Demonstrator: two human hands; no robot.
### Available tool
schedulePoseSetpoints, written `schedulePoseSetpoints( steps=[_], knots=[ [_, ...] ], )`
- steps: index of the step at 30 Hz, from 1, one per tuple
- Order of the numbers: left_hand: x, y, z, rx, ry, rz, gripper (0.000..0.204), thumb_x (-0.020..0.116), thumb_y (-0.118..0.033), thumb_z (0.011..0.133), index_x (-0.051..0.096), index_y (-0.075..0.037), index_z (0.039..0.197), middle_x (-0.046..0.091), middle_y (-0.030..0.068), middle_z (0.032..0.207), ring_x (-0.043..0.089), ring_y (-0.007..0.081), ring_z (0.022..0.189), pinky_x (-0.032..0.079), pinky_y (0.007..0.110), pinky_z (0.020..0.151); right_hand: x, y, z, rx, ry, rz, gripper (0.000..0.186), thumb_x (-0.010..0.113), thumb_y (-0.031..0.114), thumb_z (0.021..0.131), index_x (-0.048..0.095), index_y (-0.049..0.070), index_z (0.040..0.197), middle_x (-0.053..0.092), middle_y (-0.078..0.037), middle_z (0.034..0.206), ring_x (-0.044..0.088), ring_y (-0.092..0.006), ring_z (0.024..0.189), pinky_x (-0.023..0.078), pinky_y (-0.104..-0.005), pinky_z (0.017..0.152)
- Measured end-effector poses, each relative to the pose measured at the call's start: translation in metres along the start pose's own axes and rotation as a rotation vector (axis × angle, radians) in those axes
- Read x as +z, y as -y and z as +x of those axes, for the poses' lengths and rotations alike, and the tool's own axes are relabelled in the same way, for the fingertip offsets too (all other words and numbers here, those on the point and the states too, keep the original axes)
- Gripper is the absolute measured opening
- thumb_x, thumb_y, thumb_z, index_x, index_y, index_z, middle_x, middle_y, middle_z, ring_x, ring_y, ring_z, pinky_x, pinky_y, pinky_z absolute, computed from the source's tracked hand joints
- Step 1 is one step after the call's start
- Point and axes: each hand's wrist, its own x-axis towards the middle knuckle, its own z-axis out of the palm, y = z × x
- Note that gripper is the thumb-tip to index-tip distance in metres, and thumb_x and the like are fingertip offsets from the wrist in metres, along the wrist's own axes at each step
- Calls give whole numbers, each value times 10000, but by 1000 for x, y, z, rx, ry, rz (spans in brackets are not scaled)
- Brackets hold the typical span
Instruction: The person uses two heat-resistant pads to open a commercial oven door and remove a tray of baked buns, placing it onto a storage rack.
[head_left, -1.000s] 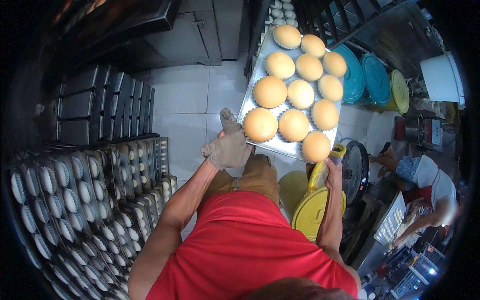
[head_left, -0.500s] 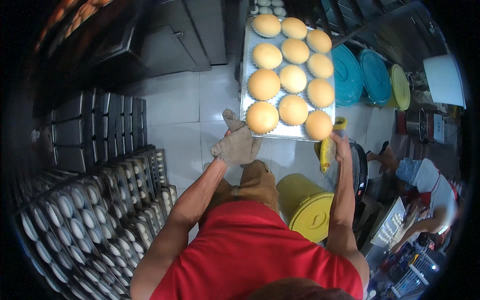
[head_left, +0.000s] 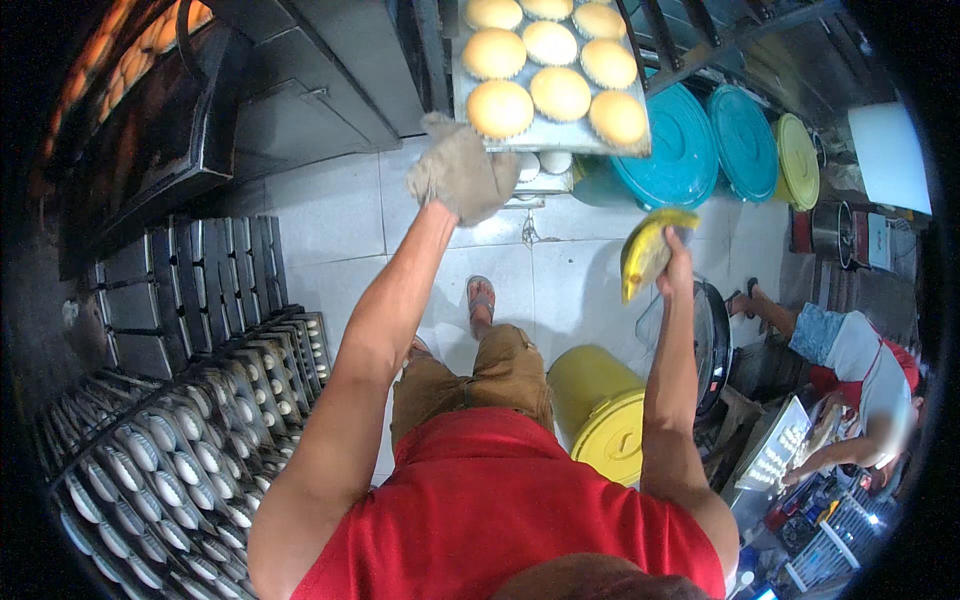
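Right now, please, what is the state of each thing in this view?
Tray: loaded.
Buns: golden on top, in rows.
Left grip: gloved, at the tray's near left corner; hold unclear.
Yellow pad: bent, held.
Right grip: closed on the pad.
Teal bins: lidded.
Near yellow bin: lidded.
Far yellow bin: lidded.
Pale dough pieces: in rows.

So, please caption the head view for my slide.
Mitted left hand at tray of buns, right hand holding yellow cloth.

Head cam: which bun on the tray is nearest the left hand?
The golden bun at the bottom-left of the tray in the picture, right beside the gloved left hand; every other bun lies farther up or right.
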Motion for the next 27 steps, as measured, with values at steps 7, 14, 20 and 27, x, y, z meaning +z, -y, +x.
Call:
schedulePoseSetpoints(
  steps=[7,14,20,27],
  knots=[
    [-23,-6,80,-116,-144,-130,488,560,-443,769,666,25,676,629,252,653,662,377,636,528,463,595,-35,-63,-73,118,-179,-33,370,649,183,894,529,3,1194,628,-111,1054,634,-261,949,532,-400,844],
    [-10,-13,91,-247,-103,-247,339,539,-304,782,697,-6,744,672,207,741,682,349,696,538,428,634,-19,-107,-81,283,-77,-48,346,643,210,906,544,10,1169,636,-103,1027,641,-250,892,539,-394,797],
    [-37,-3,-6,-56,-97,-342,304,529,-271,798,673,-3,810,670,206,814,672,353,735,532,430,666,59,-94,-86,245,185,-78,422,663,199,893,504,46,1253,602,-74,1138,597,-227,1036,498,-387,906],
    [-217,109,-119,174,-596,-148,274,516,-232,818,645,0,886,667,206,899,661,356,780,525,433,705,220,-32,-86,88,626,-235,571,763,239,809,502,13,1263,591,-73,1173,551,-208,1112,430,-361,972]
  ],
)
